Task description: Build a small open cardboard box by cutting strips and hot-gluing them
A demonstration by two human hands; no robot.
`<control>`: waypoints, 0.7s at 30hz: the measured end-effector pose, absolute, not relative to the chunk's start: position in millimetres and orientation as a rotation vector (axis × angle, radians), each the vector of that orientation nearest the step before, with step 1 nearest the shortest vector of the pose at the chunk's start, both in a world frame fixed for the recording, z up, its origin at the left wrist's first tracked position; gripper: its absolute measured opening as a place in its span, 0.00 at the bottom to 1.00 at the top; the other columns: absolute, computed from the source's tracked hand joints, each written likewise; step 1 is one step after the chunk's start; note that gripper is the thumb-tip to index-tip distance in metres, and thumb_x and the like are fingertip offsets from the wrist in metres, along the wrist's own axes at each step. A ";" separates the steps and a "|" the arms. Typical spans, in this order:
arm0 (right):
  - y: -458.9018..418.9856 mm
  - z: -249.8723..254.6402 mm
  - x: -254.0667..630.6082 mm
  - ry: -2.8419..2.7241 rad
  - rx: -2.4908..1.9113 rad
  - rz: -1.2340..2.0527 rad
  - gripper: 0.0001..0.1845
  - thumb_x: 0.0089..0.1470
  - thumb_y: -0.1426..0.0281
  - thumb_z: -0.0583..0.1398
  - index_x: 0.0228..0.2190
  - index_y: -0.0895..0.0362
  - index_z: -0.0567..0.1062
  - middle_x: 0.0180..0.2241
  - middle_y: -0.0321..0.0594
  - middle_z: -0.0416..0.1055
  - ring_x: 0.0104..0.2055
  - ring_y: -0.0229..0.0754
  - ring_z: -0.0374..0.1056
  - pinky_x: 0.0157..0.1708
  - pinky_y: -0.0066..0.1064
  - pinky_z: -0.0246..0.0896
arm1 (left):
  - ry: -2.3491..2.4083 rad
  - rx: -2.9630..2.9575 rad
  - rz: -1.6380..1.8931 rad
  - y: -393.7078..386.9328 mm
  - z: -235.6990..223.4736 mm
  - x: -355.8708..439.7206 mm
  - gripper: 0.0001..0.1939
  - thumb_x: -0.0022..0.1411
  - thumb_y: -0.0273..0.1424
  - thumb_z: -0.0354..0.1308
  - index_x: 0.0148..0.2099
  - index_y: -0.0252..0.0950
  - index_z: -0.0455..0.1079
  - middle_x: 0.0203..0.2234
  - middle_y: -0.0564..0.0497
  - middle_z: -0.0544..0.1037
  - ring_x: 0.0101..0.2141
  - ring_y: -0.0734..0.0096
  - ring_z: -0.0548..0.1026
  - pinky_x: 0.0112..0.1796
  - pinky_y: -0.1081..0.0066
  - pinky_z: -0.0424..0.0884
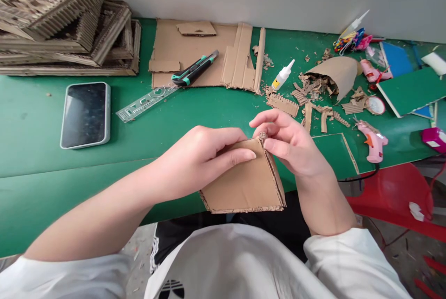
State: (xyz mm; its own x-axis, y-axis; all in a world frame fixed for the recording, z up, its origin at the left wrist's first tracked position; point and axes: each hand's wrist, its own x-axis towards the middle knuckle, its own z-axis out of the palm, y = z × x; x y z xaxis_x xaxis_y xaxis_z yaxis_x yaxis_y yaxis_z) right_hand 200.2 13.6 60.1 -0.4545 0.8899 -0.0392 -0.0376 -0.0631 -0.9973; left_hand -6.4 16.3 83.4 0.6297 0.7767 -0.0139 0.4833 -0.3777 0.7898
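A brown cardboard piece (pixel 245 180) with layered, corrugated edges is held up over the table's near edge. My left hand (pixel 209 157) grips it from the left, thumb lying across its front face and the other fingers behind its top edge. At the upper right corner, my right hand (pixel 289 143) pinches the edge between thumb and fingers. A small bit of corrugated cardboard shows at that corner, close to the right thumb. The back of the piece is hidden from me.
Behind my hands lie a box cutter (pixel 195 70), a clear ruler (pixel 146 103), cardboard sheets (pixel 202 43) and a white glue bottle (pixel 283 75). A phone (pixel 85 114) and stacked cardboard frames (pixel 69 25) are left. Scraps (pixel 320 85) and a pink glue gun (pixel 372 140) sit right, above a red stool (pixel 397 194).
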 end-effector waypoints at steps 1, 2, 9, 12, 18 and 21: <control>13.6 60.0 200.3 -1.490 -0.939 1.612 0.12 0.54 0.63 0.62 0.41 0.48 0.72 0.29 0.31 0.68 0.28 0.31 0.62 0.28 0.24 0.60 | 0.986 2.070 0.470 16.0 83.2 -6.4 0.16 0.66 0.39 0.48 0.30 0.36 0.67 0.16 0.59 0.63 0.18 0.80 0.58 0.21 0.78 0.54; 13.9 59.8 200.4 -1.504 -0.938 1.605 0.12 0.54 0.63 0.61 0.42 0.48 0.72 0.30 0.31 0.69 0.28 0.31 0.63 0.29 0.24 0.61 | 0.997 2.102 0.477 15.7 82.8 -6.4 0.15 0.67 0.38 0.48 0.30 0.36 0.67 0.16 0.59 0.64 0.18 0.80 0.58 0.21 0.78 0.54; 27.2 52.7 202.0 -1.465 -1.070 1.153 0.14 0.55 0.57 0.60 0.40 0.52 0.72 0.41 0.38 0.71 0.44 0.37 0.68 0.44 0.32 0.65 | 1.155 2.653 0.763 19.7 74.6 -8.1 0.14 0.68 0.36 0.48 0.34 0.38 0.71 0.24 0.53 0.75 0.26 0.74 0.71 0.27 0.74 0.62; 37.2 44.3 205.8 -1.365 -1.114 1.112 0.17 0.56 0.53 0.57 0.38 0.53 0.72 0.36 0.38 0.72 0.37 0.36 0.69 0.36 0.29 0.66 | 1.141 2.950 0.927 22.0 64.6 -6.7 0.09 0.66 0.29 0.50 0.37 0.39 0.73 0.28 0.51 0.78 0.32 0.69 0.74 0.29 0.71 0.64; 56.6 11.7 201.1 -1.336 -1.327 1.312 0.26 0.50 0.46 0.57 0.42 0.52 0.67 0.35 0.38 0.70 0.32 0.36 0.69 0.26 0.26 0.66 | 0.939 3.249 1.108 26.8 15.1 2.7 0.09 0.64 0.21 0.51 0.43 0.33 0.72 0.31 0.48 0.79 0.34 0.68 0.74 0.28 0.69 0.64; 60.9 -9.2 192.8 -1.405 -1.426 1.318 0.23 0.49 0.53 0.60 0.42 0.52 0.66 0.39 0.39 0.69 0.34 0.37 0.69 0.28 0.29 0.68 | 1.077 3.269 0.945 29.1 -11.5 6.6 0.10 0.66 0.21 0.49 0.43 0.31 0.72 0.31 0.48 0.79 0.32 0.68 0.74 0.27 0.68 0.65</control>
State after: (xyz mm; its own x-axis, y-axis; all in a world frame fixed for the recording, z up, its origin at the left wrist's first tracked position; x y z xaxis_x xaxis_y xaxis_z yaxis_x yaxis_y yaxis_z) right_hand 192.8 60.9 -9.2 -0.1210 0.9779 -0.1707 0.2328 -0.1392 -0.9625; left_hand 6.6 29.1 -11.5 0.6921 0.4182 0.5884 0.6378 -0.7360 -0.2271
